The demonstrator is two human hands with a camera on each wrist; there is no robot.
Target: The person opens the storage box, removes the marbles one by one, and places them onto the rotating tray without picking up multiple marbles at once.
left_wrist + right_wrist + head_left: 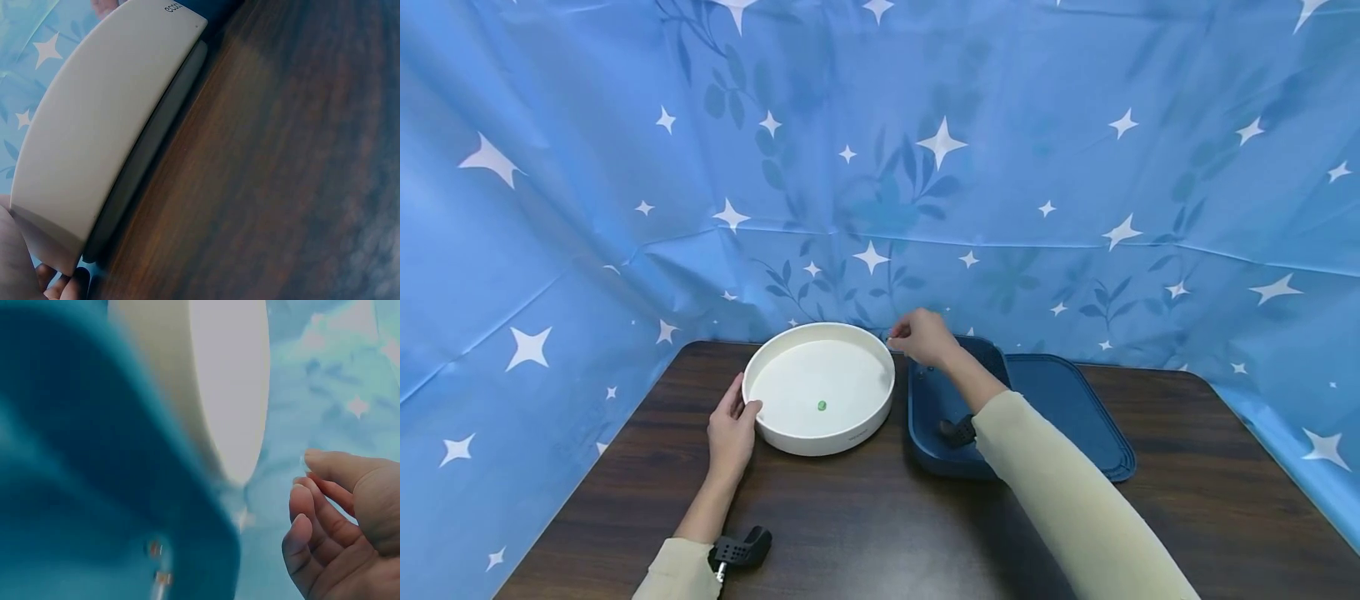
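While our left grip [732, 429] holds the mid-frame tray [820, 445], green bit [822, 406] inside, our right grip [925, 337] pinches a tiny piece [303, 464] not yet in.

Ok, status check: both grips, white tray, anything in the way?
Left grip holds white tray; right grip pinches tiny pale thing, unidentifiable. One green piece inside white tray. Nothing visibly blocking right grip from tray.

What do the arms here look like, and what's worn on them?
They are a person's: the left sleeve and right sleeve are plain pale yellow. The left wrist unit is black, dotted with small holes, a silvery bit beside it; the right wrist unit looks black too. Neither hand wears a glove.
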